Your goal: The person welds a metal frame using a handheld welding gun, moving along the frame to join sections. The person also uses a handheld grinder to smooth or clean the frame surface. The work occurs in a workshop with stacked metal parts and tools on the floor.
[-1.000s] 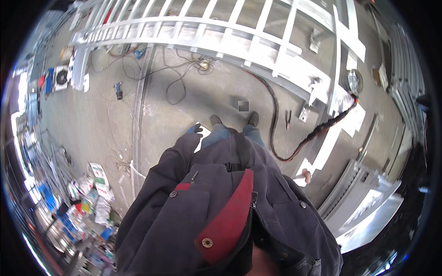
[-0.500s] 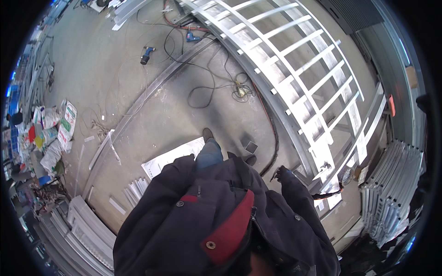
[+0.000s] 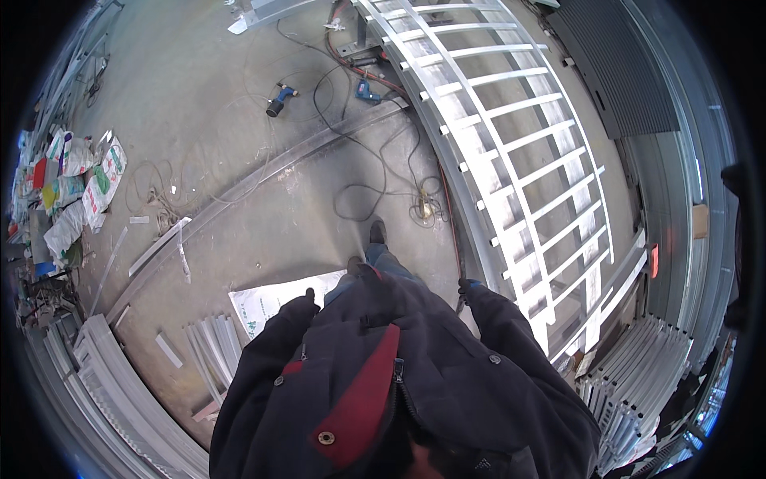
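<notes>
My left hand (image 3: 308,300), in a dark glove, hangs beside my jacket above the edge of a white printed sheet (image 3: 275,297) on the floor. Most of its fingers are hidden. On the other side, my right hand (image 3: 472,292), also dark-gloved, is closed around a thin dark thing too small to name. It hangs near the curved pale metal frame (image 3: 511,147) with many crossbars, apart from it. My shoe (image 3: 377,232) stands on the concrete ahead of me.
Two blue power tools, a drill (image 3: 281,100) and another (image 3: 367,90), lie ahead near looping black cables (image 3: 384,180). A long metal bar (image 3: 263,169) crosses the floor. Bags (image 3: 104,180) heap at left; metal profiles (image 3: 132,383) and stacked grey bars (image 3: 638,391) lie to either side.
I have stepped forward, and the floor things have shifted in view. My left hand has come into sight beside the jacket. The right hand hangs closer to my body.
</notes>
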The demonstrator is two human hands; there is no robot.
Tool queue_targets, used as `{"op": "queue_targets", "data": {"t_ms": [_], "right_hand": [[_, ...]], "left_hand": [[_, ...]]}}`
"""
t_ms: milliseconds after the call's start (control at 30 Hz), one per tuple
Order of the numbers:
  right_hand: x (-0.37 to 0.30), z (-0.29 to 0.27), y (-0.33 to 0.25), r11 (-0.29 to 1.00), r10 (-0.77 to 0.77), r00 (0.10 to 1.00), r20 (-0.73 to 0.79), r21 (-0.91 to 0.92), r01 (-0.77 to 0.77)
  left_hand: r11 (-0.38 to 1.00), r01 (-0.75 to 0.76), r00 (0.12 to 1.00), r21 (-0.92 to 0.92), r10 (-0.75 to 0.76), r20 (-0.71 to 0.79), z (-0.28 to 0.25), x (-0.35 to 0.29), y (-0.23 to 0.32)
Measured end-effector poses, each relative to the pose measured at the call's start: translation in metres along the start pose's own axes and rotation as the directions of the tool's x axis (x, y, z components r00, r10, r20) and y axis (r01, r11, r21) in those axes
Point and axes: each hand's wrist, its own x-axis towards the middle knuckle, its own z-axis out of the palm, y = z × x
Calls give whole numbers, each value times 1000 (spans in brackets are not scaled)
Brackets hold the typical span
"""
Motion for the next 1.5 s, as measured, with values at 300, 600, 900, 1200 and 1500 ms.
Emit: {"op": "queue_targets", "data": {"t_ms": [300,600,900,1200,1500], "right_hand": [[110,-3,-141,991,67,996,66,-116,-59],[87,82,-347,991,-124,985,118,56,118],[111,139,-394,987,151,983,105,31,-155],[159,120,-544,988,49,997,54,-148,-41],[225,238,-721,848,-404,896,187,-291,443]], "left_hand": [[1000,-1,995,10,2,-97,-67,-41,90],[994,2,992,105,11,-123,-206,-2,161],[845,-95,976,527,182,-115,-400,52,271],[950,-309,874,-33,271,-403,-488,73,418],[916,-392,726,82,363,-584,-514,87,507]]}}
